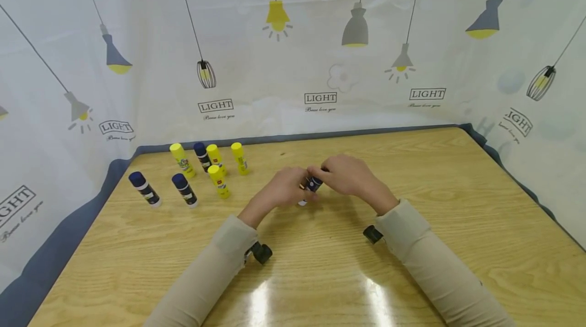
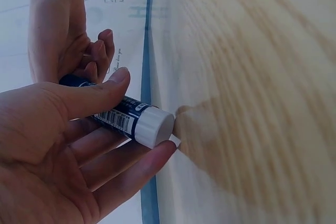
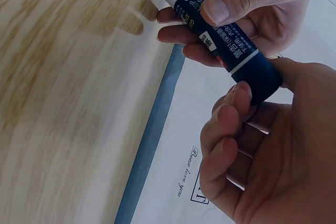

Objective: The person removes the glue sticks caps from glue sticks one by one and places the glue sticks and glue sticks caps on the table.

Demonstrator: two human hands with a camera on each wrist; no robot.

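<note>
A dark blue glue stick [image 3: 227, 41] with a white base [image 2: 154, 127] is held tilted just above the table, between both hands. Around its labelled body my left hand [image 1: 287, 186] curls, the thumb [image 3: 226, 8] lying along the label. At the other end my right hand [image 1: 345, 174] pinches the dark blue cap [image 3: 258, 80] between thumb and fingertips. The cap sits against the body, with a pale line where they meet. Much of the glue stick is covered by the hands in the head view.
To the left stand several other glue sticks: yellow ones, such as a yellow glue stick [image 1: 219, 182] nearest the hands, and dark blue ones, such as a blue-capped glue stick [image 1: 185, 190]. A lamp-patterned curtain [image 1: 293, 72] borders the wooden table [image 1: 316, 266].
</note>
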